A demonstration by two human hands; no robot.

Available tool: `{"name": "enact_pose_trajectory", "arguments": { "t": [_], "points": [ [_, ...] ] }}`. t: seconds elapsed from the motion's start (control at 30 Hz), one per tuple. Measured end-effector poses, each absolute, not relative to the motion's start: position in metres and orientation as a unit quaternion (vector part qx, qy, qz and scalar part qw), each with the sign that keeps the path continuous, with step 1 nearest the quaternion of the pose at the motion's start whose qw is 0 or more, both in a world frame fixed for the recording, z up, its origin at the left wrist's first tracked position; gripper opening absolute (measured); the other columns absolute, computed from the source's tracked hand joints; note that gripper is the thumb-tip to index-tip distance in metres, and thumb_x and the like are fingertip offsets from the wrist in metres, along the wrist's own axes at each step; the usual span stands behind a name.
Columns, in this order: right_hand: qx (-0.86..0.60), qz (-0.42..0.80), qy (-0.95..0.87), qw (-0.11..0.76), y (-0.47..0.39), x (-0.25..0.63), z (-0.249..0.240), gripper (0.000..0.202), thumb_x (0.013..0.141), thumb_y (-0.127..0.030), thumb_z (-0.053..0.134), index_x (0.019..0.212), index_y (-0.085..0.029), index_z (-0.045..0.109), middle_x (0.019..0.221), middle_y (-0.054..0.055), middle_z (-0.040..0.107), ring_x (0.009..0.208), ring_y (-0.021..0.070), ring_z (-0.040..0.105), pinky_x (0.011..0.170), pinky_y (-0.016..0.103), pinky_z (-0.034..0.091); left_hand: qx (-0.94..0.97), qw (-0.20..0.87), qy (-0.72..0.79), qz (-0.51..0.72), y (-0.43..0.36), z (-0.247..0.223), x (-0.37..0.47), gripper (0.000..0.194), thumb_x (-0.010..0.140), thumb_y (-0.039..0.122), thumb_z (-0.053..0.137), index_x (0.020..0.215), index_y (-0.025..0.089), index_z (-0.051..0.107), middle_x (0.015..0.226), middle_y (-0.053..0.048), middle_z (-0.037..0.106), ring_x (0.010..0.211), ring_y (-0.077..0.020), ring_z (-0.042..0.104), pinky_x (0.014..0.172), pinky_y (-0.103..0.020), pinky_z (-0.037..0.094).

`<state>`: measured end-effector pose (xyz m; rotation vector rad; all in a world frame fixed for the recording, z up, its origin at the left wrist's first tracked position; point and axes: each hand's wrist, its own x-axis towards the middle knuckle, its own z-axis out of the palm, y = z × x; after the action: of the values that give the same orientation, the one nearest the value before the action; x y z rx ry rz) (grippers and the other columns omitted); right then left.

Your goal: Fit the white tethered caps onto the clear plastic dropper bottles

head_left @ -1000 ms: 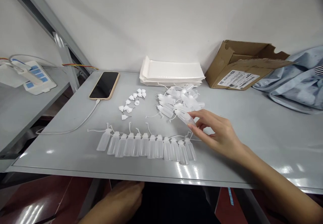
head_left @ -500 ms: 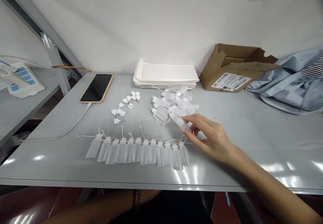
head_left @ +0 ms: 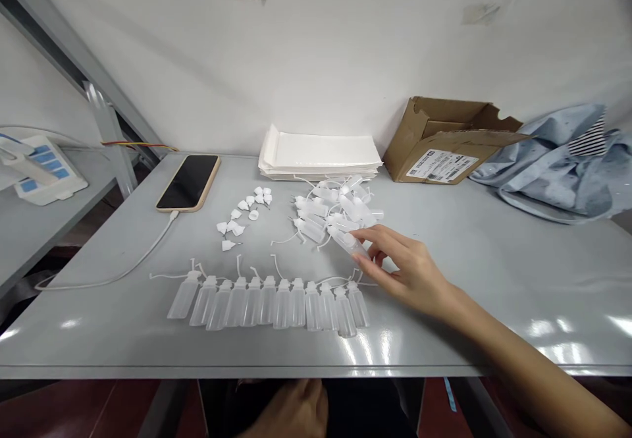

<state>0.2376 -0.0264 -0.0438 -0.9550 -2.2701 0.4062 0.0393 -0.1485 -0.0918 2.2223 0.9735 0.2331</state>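
My right hand pinches a small translucent plastic squeeze bottle between thumb and fingers. That bottle lies tilted at the front edge of a loose pile of similar bottles with thin strap-like tails. Nearer the table's front edge stretches a row of the same bottles, side by side with their necks pointing away from me. Small white needle-tip caps are scattered left of the pile. Below the table edge, over my lap, is my left hand; it is blurred and its fingers are partly hidden.
A stack of white trays or boxes rests against the wall behind the pile. An open cardboard box and pale blue fabric lie at the right. At the left, a phone has a white cable plugged in.
The view has tilted slightly upward. My left hand has come into sight below the table edge, where only the forearm showed before. My right hand keeps hold of the bottle, nearly still.
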Motion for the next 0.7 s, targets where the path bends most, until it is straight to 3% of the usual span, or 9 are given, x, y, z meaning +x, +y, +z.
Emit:
{"name": "enact_pose_trajectory", "arguments": {
  "t": [0.13, 0.2, 0.3, 0.43, 0.53, 0.7],
  "points": [
    [-0.362, 0.154, -0.855, 0.337, -0.025, 0.236, -0.045, 0.023, 0.091, -0.019, 0.052, 0.113, -0.015, 0.055, 0.087, 0.005, 0.06, 0.057, 0.0098, 0.054, 0.053, 0.024, 0.05, 0.846, 0.342, 0.389, 0.129, -0.132, -0.04, 0.023, 0.017, 0.092, 0.03, 0.051, 0.098, 0.032, 0.067, 0.09, -0.003, 0.068, 0.076, -0.016, 0.063, 0.065, -0.024, 0.052],
    [-0.362, 0.149, -0.855, 0.341, -0.026, 0.234, -0.045, 0.023, 0.091, -0.019, 0.053, 0.113, -0.015, 0.055, 0.086, 0.005, 0.06, 0.057, 0.01, 0.054, 0.052, 0.024, 0.049, 0.83, 0.32, 0.426, 0.168, -0.098, -0.012, 0.015, 0.025, 0.095, 0.032, 0.044, 0.105, 0.023, 0.065, 0.093, -0.005, 0.068, 0.079, -0.0173, 0.062, 0.07, -0.028, 0.051],
    [-0.356, 0.137, -0.855, 0.351, -0.027, 0.231, -0.046, 0.024, 0.091, -0.019, 0.052, 0.114, -0.016, 0.054, 0.085, 0.005, 0.06, 0.058, 0.0105, 0.054, 0.051, 0.024, 0.048, 0.764, 0.312, 0.496, 0.271, -0.042, 0.015, 0.01, 0.023, 0.092, 0.034, 0.049, 0.096, 0.021, 0.068, 0.092, -0.002, 0.07, 0.085, -0.0172, 0.063, 0.078, -0.029, 0.048],
    [-0.346, 0.124, -0.852, 0.372, -0.027, 0.228, -0.047, 0.026, 0.091, -0.019, 0.05, 0.117, -0.018, 0.052, 0.085, 0.005, 0.061, 0.058, 0.0107, 0.054, 0.05, 0.024, 0.05, 0.732, 0.415, 0.453, 0.295, -0.01, 0.014, 0.016, 0.023, 0.087, 0.036, 0.055, 0.095, 0.019, 0.069, 0.089, -0.002, 0.071, 0.08, -0.0157, 0.064, 0.072, -0.027, 0.049],
    [-0.339, 0.111, -0.853, 0.38, -0.03, 0.227, -0.046, 0.026, 0.091, -0.018, 0.049, 0.117, -0.017, 0.052, 0.087, 0.006, 0.062, 0.057, 0.0107, 0.055, 0.05, 0.024, 0.051, 0.69, 0.48, 0.455, 0.293, -0.015, 0.002, 0.023, 0.024, 0.086, 0.036, 0.057, 0.095, 0.017, 0.07, 0.07, 0.0, 0.066, 0.066, -0.0136, 0.062, 0.063, -0.025, 0.05],
    [-0.328, 0.059, -0.878, 0.343, -0.038, 0.225, -0.045, 0.026, 0.092, -0.017, 0.048, 0.117, -0.013, 0.053, 0.095, 0.011, 0.064, 0.064, 0.0133, 0.062, 0.05, 0.025, 0.055, 0.639, 0.551, 0.459, 0.278, -0.026, -0.008, 0.027, 0.026, 0.083, 0.035, 0.059, 0.096, 0.016, 0.071, 0.058, 0.003, 0.06, 0.057, -0.0125, 0.059, 0.055, -0.023, 0.05]
  ]
}}
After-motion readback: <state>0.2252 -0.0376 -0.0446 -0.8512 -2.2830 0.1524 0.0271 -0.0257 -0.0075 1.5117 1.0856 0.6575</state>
